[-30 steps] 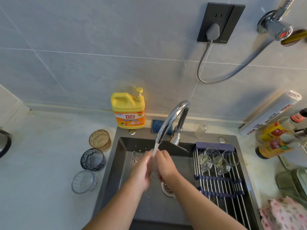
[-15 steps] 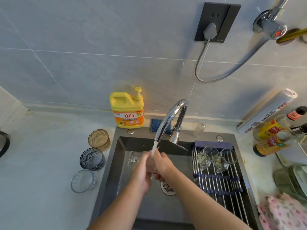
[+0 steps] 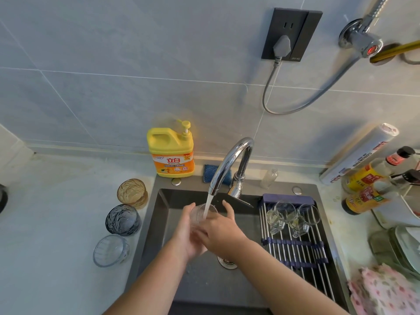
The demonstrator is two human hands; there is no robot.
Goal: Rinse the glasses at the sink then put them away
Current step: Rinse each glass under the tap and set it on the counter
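Both my hands hold a clear ribbed glass [image 3: 200, 216] over the dark sink [image 3: 166, 208], under water running from the chrome tap [image 3: 229, 162]. My left hand [image 3: 187, 237] cups the glass from the left and below. My right hand [image 3: 219, 230] wraps it from the right, fingers spread. Left of the sink, an amber glass [image 3: 131, 193], a blue glass [image 3: 122, 219] and a clear glass [image 3: 111, 250] stand in a row on the counter. Two clear glass cups [image 3: 291, 220] lie on the roll-up drying rack [image 3: 295, 248] over the sink's right side.
A yellow detergent bottle [image 3: 171, 153] and a blue sponge [image 3: 210, 172] sit behind the sink. Sauce bottles [image 3: 368, 189], a foil roll [image 3: 359, 155], dishes [image 3: 400, 244] and a pink cloth [image 3: 386, 292] crowd the right counter. A wall socket [image 3: 291, 34] with a cable hangs above.
My hands have turned the glass so its mouth faces up into the stream. They were pressed together around it a second ago; now my right fingers are spread.
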